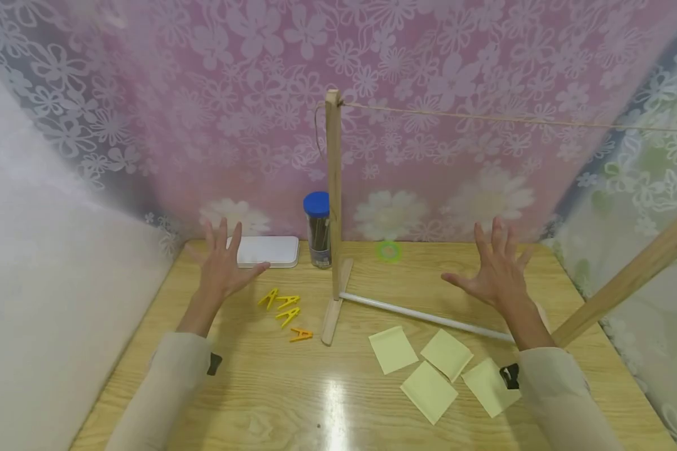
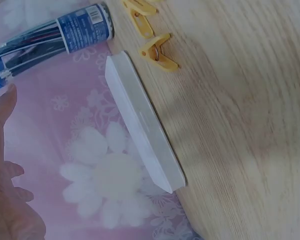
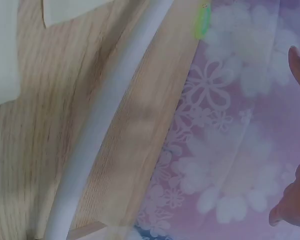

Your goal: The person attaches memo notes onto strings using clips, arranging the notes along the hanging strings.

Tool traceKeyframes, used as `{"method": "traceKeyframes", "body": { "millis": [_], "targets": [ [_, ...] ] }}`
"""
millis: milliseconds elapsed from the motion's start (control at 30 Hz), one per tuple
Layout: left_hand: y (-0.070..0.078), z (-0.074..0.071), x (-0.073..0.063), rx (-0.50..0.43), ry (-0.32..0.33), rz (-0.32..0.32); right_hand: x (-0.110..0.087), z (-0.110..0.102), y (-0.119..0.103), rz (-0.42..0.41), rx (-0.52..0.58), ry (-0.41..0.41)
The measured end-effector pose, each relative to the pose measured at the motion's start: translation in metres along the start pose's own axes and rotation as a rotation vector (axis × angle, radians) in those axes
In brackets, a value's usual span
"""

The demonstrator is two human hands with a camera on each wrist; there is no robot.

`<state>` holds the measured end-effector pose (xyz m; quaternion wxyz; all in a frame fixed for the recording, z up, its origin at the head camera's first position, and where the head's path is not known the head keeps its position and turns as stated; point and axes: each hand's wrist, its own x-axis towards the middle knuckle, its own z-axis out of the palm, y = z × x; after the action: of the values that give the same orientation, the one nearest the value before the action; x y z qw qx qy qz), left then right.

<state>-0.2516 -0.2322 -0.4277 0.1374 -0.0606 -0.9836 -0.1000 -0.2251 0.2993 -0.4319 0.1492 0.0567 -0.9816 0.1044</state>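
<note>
My left hand (image 1: 221,266) is raised with fingers spread, holding nothing, in front of a white flat case (image 1: 267,250). Four-sided yellow paper pieces (image 1: 429,391) lie at the right front of the table. Fingers spread and holding nothing, my right hand (image 1: 496,275) hovers over the table near a white rod (image 1: 423,313). Several yellow clothespins (image 1: 288,316) and an orange one (image 1: 301,335) lie right of the left forearm. The left wrist view shows the left thumb near a blue-lidded clear jar (image 2: 50,45) of thin dark sticks, apparently apart from it.
A wooden post (image 1: 334,188) stands on a wooden foot (image 1: 331,326). From its top a string (image 1: 485,117) runs right. A second wooden post (image 1: 632,275) slants up beside the right forearm. At the table's back lies a green ring-shaped item (image 1: 389,251). A floral curtain hangs behind.
</note>
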Motion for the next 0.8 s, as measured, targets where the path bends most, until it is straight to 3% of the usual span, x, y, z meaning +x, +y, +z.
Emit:
{"method": "traceKeyframes", "body": {
  "millis": [200,467,633,800],
  "targets": [
    [0.004,-0.001,-0.01,-0.055,-0.037,0.02,-0.018,-0.005,-0.013,-0.037,0.149,-0.049],
    [-0.002,0.008,-0.021,-0.146,-0.022,0.042,-0.046,0.003,-0.036,-0.02,0.365,-0.148],
    [-0.004,0.023,-0.029,-0.232,-0.137,-0.001,-0.061,0.011,-0.052,-0.015,0.463,-0.143],
    [-0.004,0.043,-0.035,-0.339,-0.255,-0.078,-0.072,0.017,-0.066,0.002,0.544,-0.19]
  ]
}}
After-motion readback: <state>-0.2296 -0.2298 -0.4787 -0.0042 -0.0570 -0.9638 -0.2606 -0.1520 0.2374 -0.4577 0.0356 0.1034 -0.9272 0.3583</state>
